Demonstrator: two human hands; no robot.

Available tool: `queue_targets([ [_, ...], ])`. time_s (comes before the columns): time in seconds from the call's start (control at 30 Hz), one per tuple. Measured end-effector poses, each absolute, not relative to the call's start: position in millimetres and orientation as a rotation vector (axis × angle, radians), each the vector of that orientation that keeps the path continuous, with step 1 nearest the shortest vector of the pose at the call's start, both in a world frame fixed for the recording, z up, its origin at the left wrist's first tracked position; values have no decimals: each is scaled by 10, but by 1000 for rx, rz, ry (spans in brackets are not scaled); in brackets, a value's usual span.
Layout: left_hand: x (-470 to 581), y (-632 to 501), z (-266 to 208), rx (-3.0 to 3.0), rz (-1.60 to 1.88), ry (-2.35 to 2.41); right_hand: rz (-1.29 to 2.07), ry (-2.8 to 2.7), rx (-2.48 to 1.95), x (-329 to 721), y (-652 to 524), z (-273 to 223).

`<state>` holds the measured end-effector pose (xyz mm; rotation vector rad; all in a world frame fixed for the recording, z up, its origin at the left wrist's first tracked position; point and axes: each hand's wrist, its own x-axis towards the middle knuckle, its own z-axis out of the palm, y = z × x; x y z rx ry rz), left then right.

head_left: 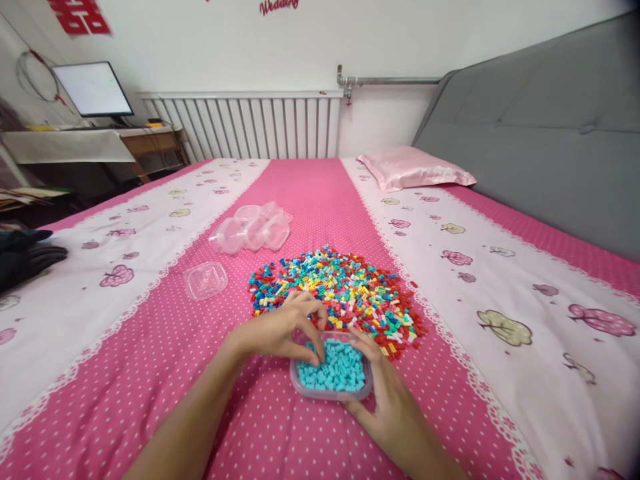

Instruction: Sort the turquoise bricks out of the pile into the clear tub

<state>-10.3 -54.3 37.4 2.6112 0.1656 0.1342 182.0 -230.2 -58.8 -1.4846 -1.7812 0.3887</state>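
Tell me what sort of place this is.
Most likely a bedroom: a pink-and-white bedspread is spread out, with a pink pillow near a grey padded headboard.

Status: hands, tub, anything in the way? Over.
Left hand at turquoise pieces in tub. Right hand grips tub's right side. Tub open, partly hidden by left hand; multicoloured pile beyond.

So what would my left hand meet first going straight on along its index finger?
Likely the turquoise pieces in the clear container; depth is unclear, and your left hand may touch them.
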Motion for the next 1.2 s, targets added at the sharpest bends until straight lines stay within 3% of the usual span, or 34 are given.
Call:
queue_targets([
  [0.33,-120,-519,362,2581,183,169,374,-1775,-1472,1830,-2294,-597],
  [0.43,-131,-439,312,2540,342,227,367,-1774,-1474,1826,-2301,-603],
  [0.57,-222,-174,142,2564,844,894,345,-1769,-1495,1827,-2317,-624],
  [0.67,-316,48,-24,2497,1001,1285,341,-1778,-1504,1834,-2325,-627],
  [0.83,-280,219,-207,2484,972,1621,336,-1783,-1499,1838,-2320,-628],
  [1.2,-136,297,-282,2587,765,1689,313,-1776,-1470,1835,-2297,-632],
])
